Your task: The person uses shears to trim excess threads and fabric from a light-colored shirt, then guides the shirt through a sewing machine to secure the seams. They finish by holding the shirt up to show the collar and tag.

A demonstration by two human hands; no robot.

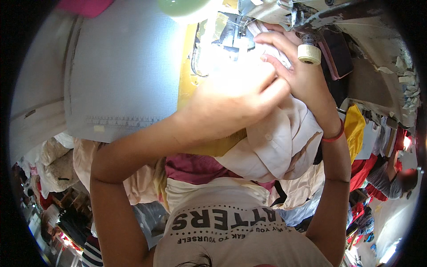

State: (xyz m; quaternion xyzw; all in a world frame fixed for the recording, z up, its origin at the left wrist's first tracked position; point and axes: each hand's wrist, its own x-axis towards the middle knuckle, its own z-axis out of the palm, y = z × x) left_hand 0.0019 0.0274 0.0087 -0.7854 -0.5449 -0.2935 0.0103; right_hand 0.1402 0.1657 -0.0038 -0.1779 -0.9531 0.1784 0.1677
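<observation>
Item, nearest: white printed shirt (222,240) on the wearer.
Item: maroon cloth (193,169), bunched beyond the shirt, just below the near edge of the desk (120,75).
Item: pale pink garment (284,142), task piece. Its loose, creased bulk lies over the right part of the desk's near edge; a folded strip of it runs from there away and leftward to the metal presser foot (242,29).
Item: yellow plate (187,84), along the right side of the desk's grey-white board, partly under the left forearm and garment.
Item: left hand (249,91), curled, knuckles up, left of and partly in front of the right hand. Its fingertips are lost in glare; whether they pinch cloth cannot be told.
Item: right hand (302,71), nearer the foot, red band (334,135) at the wrist. Fingers bent and thumb drawn in, pinching the folded strip between them. The strip lies to the left of its palm, long axis pointing at the foot.
Item: cream ribbed knob (309,54), just above the right hand.
Item, farthest: green rounded object (182,6), at the desk's far edge, cut by the frame.
</observation>
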